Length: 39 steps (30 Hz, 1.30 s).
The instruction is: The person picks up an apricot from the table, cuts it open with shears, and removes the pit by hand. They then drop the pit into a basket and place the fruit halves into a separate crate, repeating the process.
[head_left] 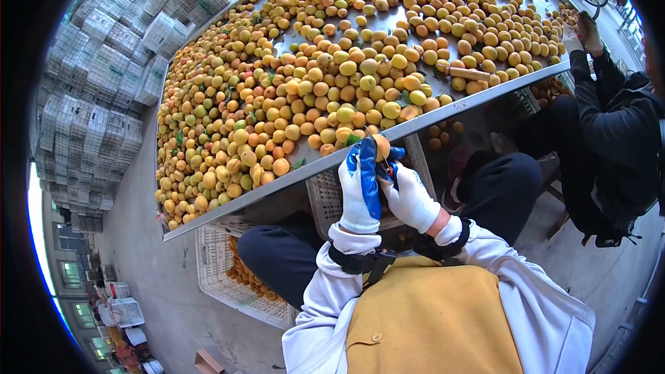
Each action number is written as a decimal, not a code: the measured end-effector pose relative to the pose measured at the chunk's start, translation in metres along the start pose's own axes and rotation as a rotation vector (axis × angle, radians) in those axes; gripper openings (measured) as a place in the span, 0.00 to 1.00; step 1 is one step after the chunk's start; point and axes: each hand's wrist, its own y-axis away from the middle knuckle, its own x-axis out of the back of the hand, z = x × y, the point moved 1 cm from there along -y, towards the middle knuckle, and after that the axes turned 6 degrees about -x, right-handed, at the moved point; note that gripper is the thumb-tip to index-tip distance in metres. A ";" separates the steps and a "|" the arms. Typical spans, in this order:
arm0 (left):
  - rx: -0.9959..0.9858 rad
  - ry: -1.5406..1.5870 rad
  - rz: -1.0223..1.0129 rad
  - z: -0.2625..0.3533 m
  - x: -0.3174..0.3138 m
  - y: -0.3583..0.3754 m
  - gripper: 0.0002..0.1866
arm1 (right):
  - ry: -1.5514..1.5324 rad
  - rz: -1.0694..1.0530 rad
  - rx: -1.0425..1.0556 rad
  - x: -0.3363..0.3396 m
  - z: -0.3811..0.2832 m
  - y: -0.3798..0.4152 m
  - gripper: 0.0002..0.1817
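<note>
Both my hands wear white gloves with blue-coated palms and meet at the near edge of the metal table [315, 168]. Fingers of my left hand [361, 190] are closed around a yellow-orange apricot [382, 147]. Close against the fruit, my right hand [410, 199] is closed on a small tool [388, 166] with dark and reddish parts; its kind I cannot tell, as the fingers mostly hide it. Just beyond the fingertips lie loose apricots [345, 115], some with green leaves, spread thickly over the tabletop.
Under the table stand a white plastic crate [208, 263] holding apricots and another crate [325, 197] behind my hands. A wooden-handled tool [469, 74] lies among the fruit. At the right sits another person [616, 131], hands at the table. Stacked crates [90, 125] fill the left background.
</note>
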 end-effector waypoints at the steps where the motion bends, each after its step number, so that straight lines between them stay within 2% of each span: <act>1: -0.003 0.003 -0.001 -0.001 0.001 -0.002 0.21 | 0.019 -0.039 -0.038 0.002 0.000 -0.001 0.08; 3: -0.014 -0.050 -0.017 -0.003 0.003 -0.003 0.20 | 0.038 -0.078 -0.082 0.001 0.008 0.001 0.09; 6: 0.023 -0.163 0.007 -0.006 0.009 -0.006 0.20 | -0.030 -0.028 0.022 -0.003 0.021 0.000 0.09; 8: 0.019 -0.186 0.022 -0.008 0.014 -0.010 0.20 | -0.358 -0.254 -0.290 0.003 0.015 -0.001 0.11; 9: 0.019 -0.219 -0.001 -0.006 0.017 -0.010 0.20 | -0.508 -0.318 -0.335 0.003 0.009 -0.002 0.14; 10: 0.020 -0.252 -0.023 -0.005 0.020 -0.010 0.19 | -0.506 -0.319 -0.335 0.008 0.003 -0.001 0.14; 12: 0.009 -0.237 -0.045 -0.001 0.020 -0.005 0.20 | -1.035 -0.577 -0.762 0.019 -0.011 0.004 0.15; 13: 0.017 -0.193 -0.059 0.003 0.016 -0.003 0.21 | -1.141 -0.694 -0.771 0.019 -0.004 0.004 0.15; 14: 0.023 -0.149 -0.074 0.005 0.013 -0.001 0.21 | -1.140 -0.694 -0.769 0.017 0.003 0.004 0.15; 16: 0.040 -0.125 -0.057 0.006 0.010 -0.001 0.22 | -1.058 -0.643 -0.635 0.014 0.000 0.005 0.15; 17: -0.008 -0.114 -0.095 0.005 0.014 -0.004 0.19 | -0.802 -0.448 -0.580 0.015 -0.002 0.007 0.12; 18: -0.056 -0.106 -0.131 0.001 0.020 -0.007 0.17 | -0.800 -0.452 -0.572 0.013 0.002 0.010 0.12; 19: -0.195 -0.295 -0.092 -0.005 0.026 -0.014 0.18 | -0.710 -0.333 -0.477 0.011 0.010 0.011 0.10; 20: -0.204 -0.296 -0.091 -0.011 0.035 -0.014 0.18 | -0.620 -0.217 -0.381 0.011 0.017 0.011 0.09; 22: -0.239 -0.278 -0.006 0.002 0.036 -0.008 0.17 | -0.715 -0.099 -0.373 0.021 0.012 0.003 0.07; 24: -0.171 -0.357 0.016 0.003 0.034 0.001 0.15 | -0.601 -0.117 -0.391 0.034 0.000 -0.002 0.09; 26: -0.447 -0.855 -0.194 0.007 0.027 0.011 0.15 | -0.533 -0.090 -0.319 0.030 0.007 -0.007 0.12; 27: -0.549 -0.988 -0.253 0.009 0.022 0.015 0.16 | -0.600 -0.151 -0.417 0.031 0.004 -0.008 0.13; 29: -0.626 -1.066 -0.314 0.006 0.023 0.019 0.16 | -0.635 -0.260 -0.589 0.036 -0.003 -0.011 0.17; 30: -0.634 -1.091 -0.338 0.008 0.022 0.022 0.16 | -0.634 -0.259 -0.599 0.037 -0.003 -0.009 0.17; 32: -0.597 -1.019 -0.361 0.010 0.022 0.024 0.16 | -0.561 -0.294 -0.563 0.038 -0.002 -0.003 0.17; 35: -0.430 -0.736 -0.287 0.005 0.021 0.027 0.10 | -0.605 -0.351 -0.584 0.039 -0.016 -0.002 0.17; 36: -0.385 -0.657 -0.268 0.006 0.020 0.028 0.10 | -0.661 -0.365 -0.566 0.038 -0.018 -0.002 0.17; 37: -0.379 -0.656 -0.267 -0.002 0.030 0.026 0.10 | -0.754 -0.381 -0.701 0.039 -0.021 -0.003 0.16; 39: -0.192 -0.453 -0.180 -0.017 0.050 0.018 0.14 | -0.759 -0.371 -0.687 0.031 -0.024 -0.003 0.15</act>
